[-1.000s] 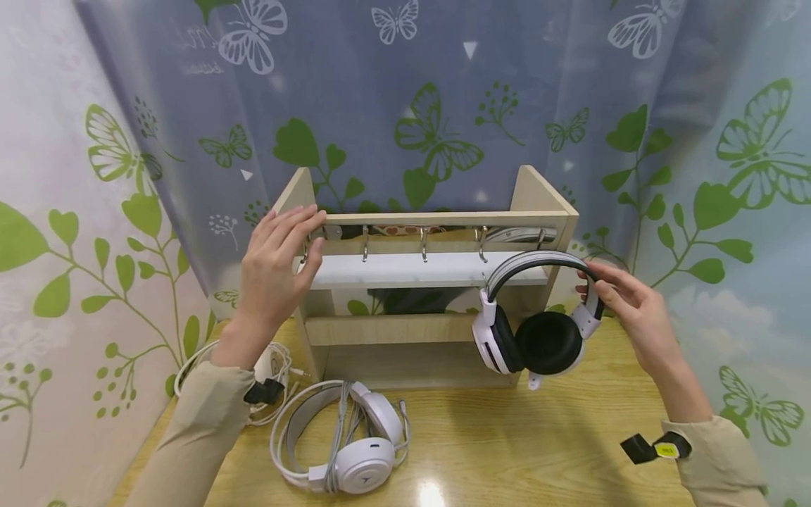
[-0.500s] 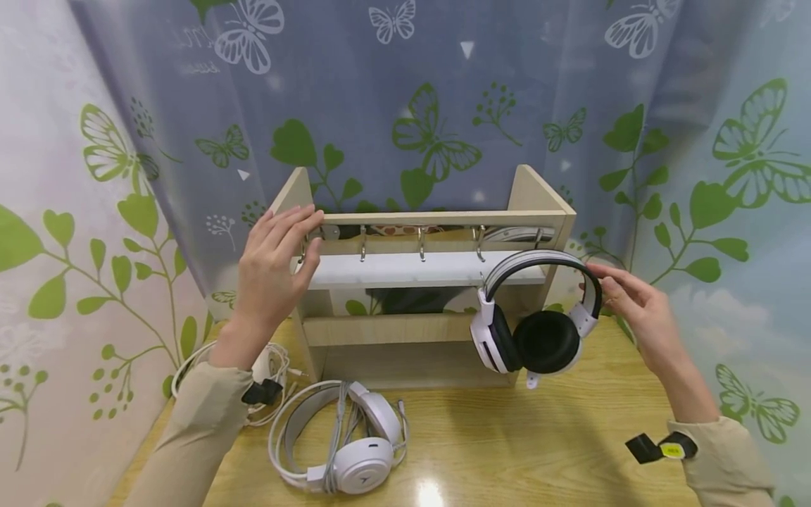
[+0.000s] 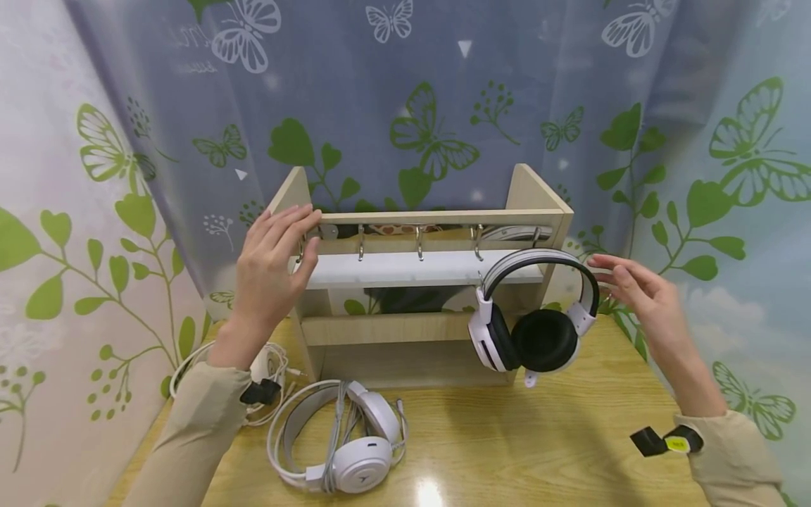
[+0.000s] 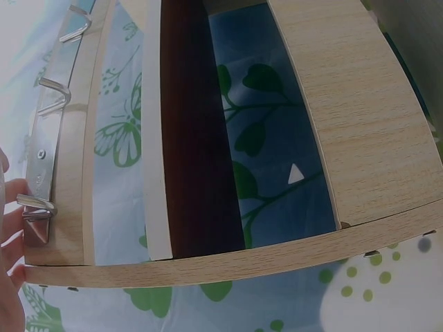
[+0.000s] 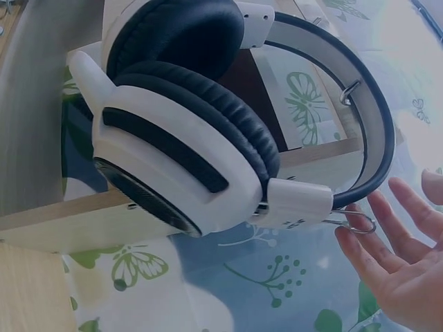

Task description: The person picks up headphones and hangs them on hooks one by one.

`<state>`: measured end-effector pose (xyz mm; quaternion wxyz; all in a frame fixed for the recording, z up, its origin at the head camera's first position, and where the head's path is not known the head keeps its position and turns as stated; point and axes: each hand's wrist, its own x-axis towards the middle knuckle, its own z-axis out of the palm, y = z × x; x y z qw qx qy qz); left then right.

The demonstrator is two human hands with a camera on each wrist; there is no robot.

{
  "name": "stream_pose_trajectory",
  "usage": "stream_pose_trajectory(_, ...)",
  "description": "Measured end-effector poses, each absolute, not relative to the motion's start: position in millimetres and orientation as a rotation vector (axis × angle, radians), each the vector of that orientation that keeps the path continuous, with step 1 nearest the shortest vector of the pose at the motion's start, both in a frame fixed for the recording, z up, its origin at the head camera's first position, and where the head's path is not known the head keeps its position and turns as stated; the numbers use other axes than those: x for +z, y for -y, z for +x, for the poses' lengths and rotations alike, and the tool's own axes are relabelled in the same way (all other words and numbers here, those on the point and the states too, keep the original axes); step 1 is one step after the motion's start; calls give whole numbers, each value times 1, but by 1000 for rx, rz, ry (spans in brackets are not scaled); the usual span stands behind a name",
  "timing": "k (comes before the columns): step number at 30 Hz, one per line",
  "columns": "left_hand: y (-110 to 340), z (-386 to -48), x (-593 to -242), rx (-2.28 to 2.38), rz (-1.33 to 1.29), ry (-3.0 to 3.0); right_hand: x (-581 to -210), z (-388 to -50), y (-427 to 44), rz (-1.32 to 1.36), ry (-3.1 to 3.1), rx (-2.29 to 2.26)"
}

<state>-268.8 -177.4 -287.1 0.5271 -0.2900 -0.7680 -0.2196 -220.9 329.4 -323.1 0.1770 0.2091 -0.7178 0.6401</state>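
Note:
White-and-black headphones (image 3: 545,341) hang by their headband at the right end of the hook row on a wooden rack (image 3: 437,215). My right hand (image 3: 655,310) is just right of the headband with its fingers relaxed, holding nothing; in the right wrist view the fingertips are beside a wire loop (image 5: 360,223) near the band's end, and whether they touch it I cannot tell. My left hand (image 3: 269,271) rests on the rack's top left corner, fingers over the board. In the left wrist view its fingertips lie beside the end hook (image 4: 36,203).
White headphones (image 3: 364,465) with a bundled grey cable lie on the wooden table (image 3: 494,451) before the rack. Behind my left forearm are white cables (image 3: 279,359) and a white object. A patterned curtain (image 3: 355,91) stands behind the rack.
My right hand has let go of the headband and moved a little to the right. The headphones stay hanging on the rack. My left hand has kept its place on the corner.

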Motion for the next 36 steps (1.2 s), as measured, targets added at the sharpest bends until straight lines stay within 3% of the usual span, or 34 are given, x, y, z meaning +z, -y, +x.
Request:
stream_pose_trajectory(20, 179, -270, -288, -515, -697, 1845, -290, -222, -315, 730, 1935, 1636)
stream_pose_trajectory(36, 179, -270, -288, -507, -697, 1846, -260, -220, -278, 701, 2004, 911)
